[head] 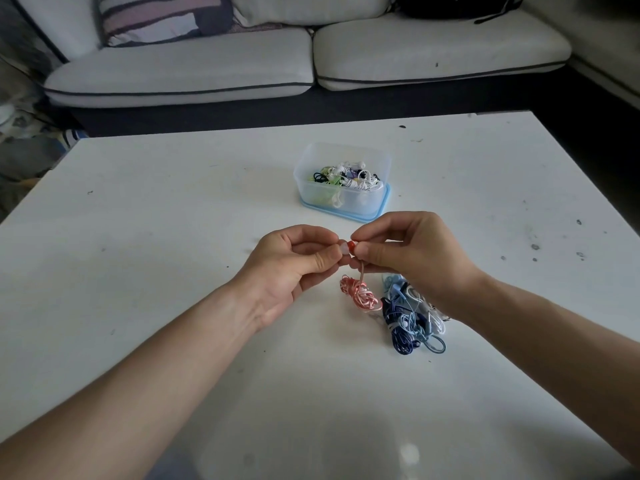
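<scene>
Over the middle of the white table [173, 202], my left hand [294, 268] and my right hand [408, 258] meet fingertip to fingertip. Between them they pinch a small red earbud [350, 245] with a pale tip. Its pink cable hangs down to a tangled pink bundle [360, 294] lying on the table. Just right of it, partly under my right wrist, lies a heap of dark blue, light blue and white earphone cables [410, 320].
A clear plastic box [343, 183] holding several tangled earphones stands on a blue lid beyond my hands. A white sofa [277, 67] with a striped cushion [162, 19] runs along the far side of the table. A dark bag [457, 5] lies on it.
</scene>
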Demonstrator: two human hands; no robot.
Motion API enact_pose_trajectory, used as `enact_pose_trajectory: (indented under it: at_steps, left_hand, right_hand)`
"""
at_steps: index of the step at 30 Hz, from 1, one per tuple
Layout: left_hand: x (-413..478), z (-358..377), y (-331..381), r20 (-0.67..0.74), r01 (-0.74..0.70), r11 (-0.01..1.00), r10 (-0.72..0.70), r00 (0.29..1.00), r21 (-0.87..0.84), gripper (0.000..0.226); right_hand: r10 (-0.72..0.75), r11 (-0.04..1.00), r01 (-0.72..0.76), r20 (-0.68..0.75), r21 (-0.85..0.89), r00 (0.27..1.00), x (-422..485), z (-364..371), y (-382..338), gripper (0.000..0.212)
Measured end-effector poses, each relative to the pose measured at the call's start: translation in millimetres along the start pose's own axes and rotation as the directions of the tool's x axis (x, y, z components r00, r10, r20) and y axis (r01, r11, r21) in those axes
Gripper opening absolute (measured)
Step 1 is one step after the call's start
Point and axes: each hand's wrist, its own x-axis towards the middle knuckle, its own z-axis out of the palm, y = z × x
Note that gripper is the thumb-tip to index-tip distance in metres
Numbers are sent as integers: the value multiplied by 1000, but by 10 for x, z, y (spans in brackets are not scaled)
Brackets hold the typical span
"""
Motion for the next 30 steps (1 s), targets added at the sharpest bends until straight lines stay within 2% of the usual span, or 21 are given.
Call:
enact_pose_trajectory:
  at_steps: [12,20,30]
  left_hand:
    - [-1,54,-47,-60,-8,999,6,998,-32,15]
    - [2,44,-13,-31,12,999,-14,999,-45,16]
    - [11,65,-75,-63,-47,999,49,997,26,16]
  right_hand:
    - [-28,999,26,-49,-39,998,-24,35,7,11]
    - [0,1000,0,6,-3,1000,-3,-13,-31,8]
    - [-29,997,26,-43,-79,999,-6,8,40,12]
